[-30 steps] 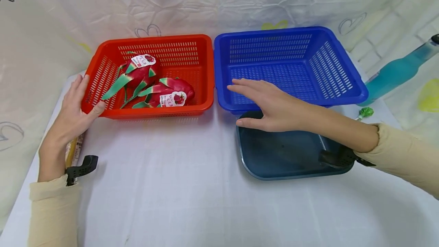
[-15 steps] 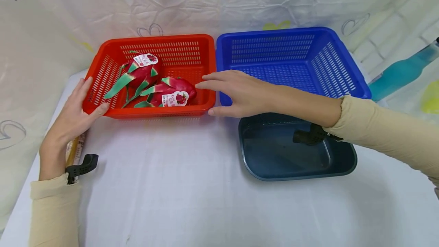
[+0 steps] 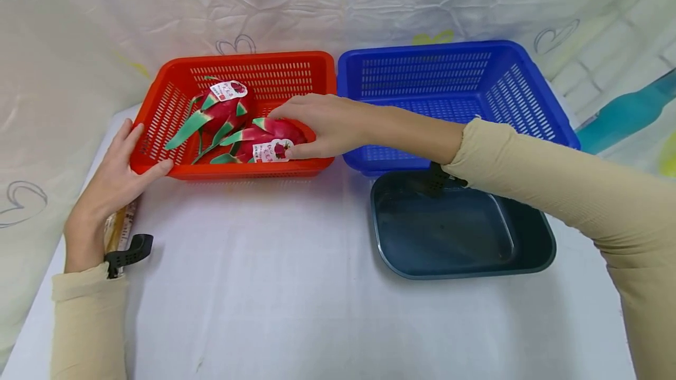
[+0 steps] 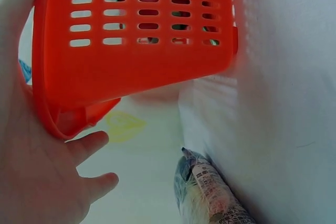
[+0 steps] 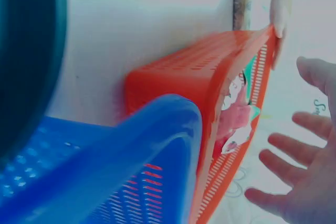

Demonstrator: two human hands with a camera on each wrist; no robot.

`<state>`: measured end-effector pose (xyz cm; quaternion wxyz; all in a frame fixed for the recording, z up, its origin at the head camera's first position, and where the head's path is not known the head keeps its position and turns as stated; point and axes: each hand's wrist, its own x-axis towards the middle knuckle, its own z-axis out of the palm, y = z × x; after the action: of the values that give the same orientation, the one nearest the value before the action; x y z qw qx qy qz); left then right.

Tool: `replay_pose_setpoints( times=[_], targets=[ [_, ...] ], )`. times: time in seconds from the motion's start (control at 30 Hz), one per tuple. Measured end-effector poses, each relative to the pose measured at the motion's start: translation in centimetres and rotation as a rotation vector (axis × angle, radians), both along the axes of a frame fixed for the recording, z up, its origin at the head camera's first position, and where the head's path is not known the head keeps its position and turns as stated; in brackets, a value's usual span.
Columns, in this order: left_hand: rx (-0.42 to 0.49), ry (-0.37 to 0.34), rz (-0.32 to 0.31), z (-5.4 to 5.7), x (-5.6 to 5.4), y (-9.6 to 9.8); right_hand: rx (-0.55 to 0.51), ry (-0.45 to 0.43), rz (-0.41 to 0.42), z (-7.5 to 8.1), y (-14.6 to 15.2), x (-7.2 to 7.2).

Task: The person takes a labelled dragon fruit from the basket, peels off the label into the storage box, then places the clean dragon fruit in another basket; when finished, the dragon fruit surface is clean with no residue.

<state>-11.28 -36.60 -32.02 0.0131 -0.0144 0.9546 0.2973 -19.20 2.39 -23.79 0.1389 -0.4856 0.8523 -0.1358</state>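
Two dragon fruits lie in the red basket [image 3: 253, 56], both with white stickers and green leaf tips. The rear dragon fruit [image 3: 219, 115] is on the left; the front dragon fruit [image 3: 270, 129] lies nearer the middle. Over the right end of that front one is my right hand [image 3: 330, 125], fingers and thumb spread; contact is unclear. In the right wrist view the fingers [image 5: 294, 150] are apart with nothing between them. My left hand [image 3: 105, 183] rests on the basket's front left corner, thumb along the front rim and fingers extended on the left side.
A blue basket [image 3: 428, 49] stands right beside the red one. In front of it sits a dark tray [image 3: 449, 239], partly under my right forearm. A teal bottle [image 3: 623, 116] is at far right. A long wrapped packet [image 4: 210, 192] lies by my left wrist.
My right hand has moved left, from above the blue basket and dark tray to over the front dragon fruit. My left hand stays on the red basket's corner.
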Motion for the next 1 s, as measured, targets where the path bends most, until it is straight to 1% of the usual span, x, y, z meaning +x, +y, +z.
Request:
replay_pose_setpoints(
  times=[0.13, 0.27, 0.43, 0.6, 0.77, 1.0],
  targets=[
    [-0.011, -0.013, 0.017, -0.1, -0.1, -0.1, 0.064, -0.036, 0.048, 0.2, -1.4, -0.5],
    [-0.008, -0.032, 0.020, -0.2, -0.3, -0.2, 0.118, -0.075, 0.072, 0.2, -2.6, -1.3],
    [0.001, -0.038, 0.015, -0.2, -0.2, -0.2, 0.183, -0.099, 0.086, 0.0, -3.8, -2.3],
    [0.005, -0.031, 0.013, 0.0, -0.1, -0.1, 0.248, -0.128, 0.094, -0.4, -4.5, -3.2],
    [0.014, -0.036, 0.011, -0.1, -0.3, -0.1, 0.300, -0.171, 0.129, -1.1, -4.9, -4.0],
    [0.021, -0.041, 0.020, -0.1, -0.2, -0.3, 0.353, -0.176, 0.170, -1.6, -5.9, -5.0]
  ],
)
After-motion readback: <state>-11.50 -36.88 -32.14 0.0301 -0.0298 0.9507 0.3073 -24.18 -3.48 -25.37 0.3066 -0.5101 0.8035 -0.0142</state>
